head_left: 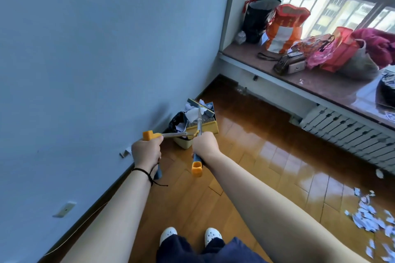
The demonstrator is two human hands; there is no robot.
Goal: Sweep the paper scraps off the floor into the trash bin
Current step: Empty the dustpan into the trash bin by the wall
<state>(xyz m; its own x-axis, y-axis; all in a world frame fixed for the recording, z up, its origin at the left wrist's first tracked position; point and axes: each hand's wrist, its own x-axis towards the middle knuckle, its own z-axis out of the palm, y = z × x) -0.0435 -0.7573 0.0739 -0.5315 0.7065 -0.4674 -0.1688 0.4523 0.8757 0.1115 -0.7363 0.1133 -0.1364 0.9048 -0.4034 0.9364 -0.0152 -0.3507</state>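
1. the dustpan [202, 123], loaded with paper scraps [193, 113], is tipped over the trash bin [181, 132] at mid frame, against the wall.
2. its long handle runs from the pan down-frame toward the person.
3. the right hand [206, 145] has a closed grip on that handle; the left hand [146, 151] is wrapped round the broom handle [171, 134], which lies crosswise.
4. risk: the bin looks nearly full, so i judge scraps could slide past its rim onto the floor [245, 177] if the pan tilts fast.
5. a loose pile of scraps [367, 218] waits at the lower right.
6. bags [284, 28] crowd the window ledge [320, 83], upper right.
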